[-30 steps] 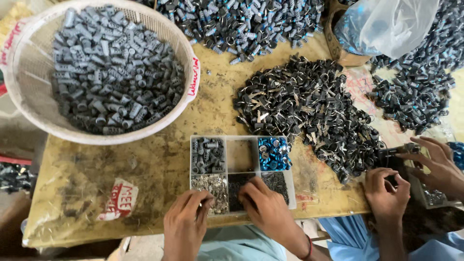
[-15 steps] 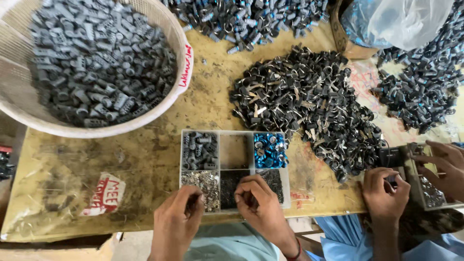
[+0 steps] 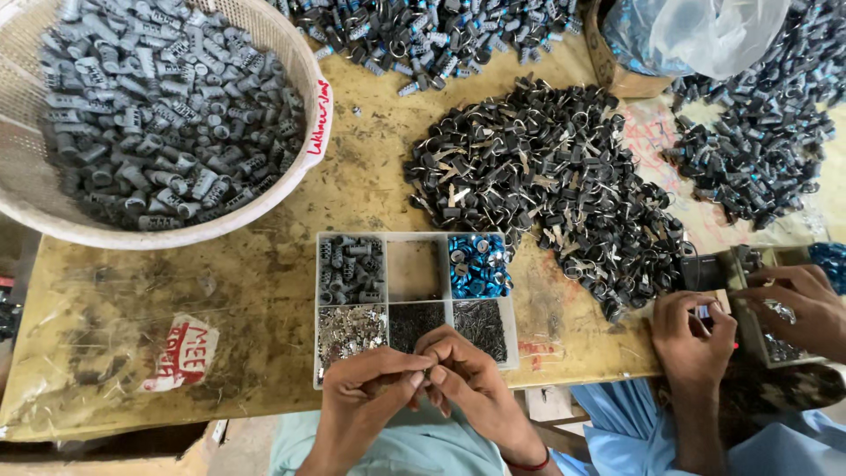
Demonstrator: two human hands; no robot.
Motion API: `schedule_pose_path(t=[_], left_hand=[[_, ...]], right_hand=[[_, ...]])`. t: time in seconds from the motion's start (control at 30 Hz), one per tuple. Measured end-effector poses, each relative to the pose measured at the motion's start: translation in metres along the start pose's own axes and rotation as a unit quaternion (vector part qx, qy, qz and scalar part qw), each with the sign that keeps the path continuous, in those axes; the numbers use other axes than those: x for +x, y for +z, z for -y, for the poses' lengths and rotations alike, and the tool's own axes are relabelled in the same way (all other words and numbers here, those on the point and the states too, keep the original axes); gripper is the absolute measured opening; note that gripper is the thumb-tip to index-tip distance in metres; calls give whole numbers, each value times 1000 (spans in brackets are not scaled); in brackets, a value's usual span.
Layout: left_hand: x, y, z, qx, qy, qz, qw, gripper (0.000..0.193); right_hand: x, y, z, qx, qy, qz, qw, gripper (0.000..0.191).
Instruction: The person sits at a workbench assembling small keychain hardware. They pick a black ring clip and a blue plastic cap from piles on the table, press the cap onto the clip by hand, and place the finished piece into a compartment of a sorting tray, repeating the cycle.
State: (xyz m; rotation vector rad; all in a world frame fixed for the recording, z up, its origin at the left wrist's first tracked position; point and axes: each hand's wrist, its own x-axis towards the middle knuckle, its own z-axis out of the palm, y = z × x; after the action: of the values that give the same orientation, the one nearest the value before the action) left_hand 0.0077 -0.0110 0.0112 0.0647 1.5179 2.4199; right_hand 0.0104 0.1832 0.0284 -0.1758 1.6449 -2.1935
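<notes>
Part [image 3: 426, 374] — tiny, hidden between pinching hands

Two bare hands, a red wristband, pale teal clothing

The left hand [image 3: 366, 388] and right hand [image 3: 471, 379] are bare, forearms unsleeved; a thin red band [image 3: 527, 464] circles the right wrist, and a light teal garment [image 3: 414, 445] shows beneath both arms.

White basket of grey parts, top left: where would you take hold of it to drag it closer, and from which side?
Grip the white basket by its rolled rim on the near right arc, coming from the tray side. The rim is the only bare, firm edge; the mesh wall curves under, and the grey parts fill the bowl. Its far left runs out of view. Both hands look busy pinching something small.
</notes>
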Motion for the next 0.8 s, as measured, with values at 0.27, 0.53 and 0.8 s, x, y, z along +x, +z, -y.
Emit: schedule_pose_path(t=[0.27,0.53,0.8], left_hand=[[-5,-1,-6,83,78,22,993,24],[-5,-1,-22,260,60,-21,963,13],[-2,3,-13,247,0,-42,968,11]], right_hand=[[-4,6,4,-59,-22,-10,998,9],[-3,6,13,-378,-208,-39,901,26],[-4,14,11,-303,-80,-121,942,14]])
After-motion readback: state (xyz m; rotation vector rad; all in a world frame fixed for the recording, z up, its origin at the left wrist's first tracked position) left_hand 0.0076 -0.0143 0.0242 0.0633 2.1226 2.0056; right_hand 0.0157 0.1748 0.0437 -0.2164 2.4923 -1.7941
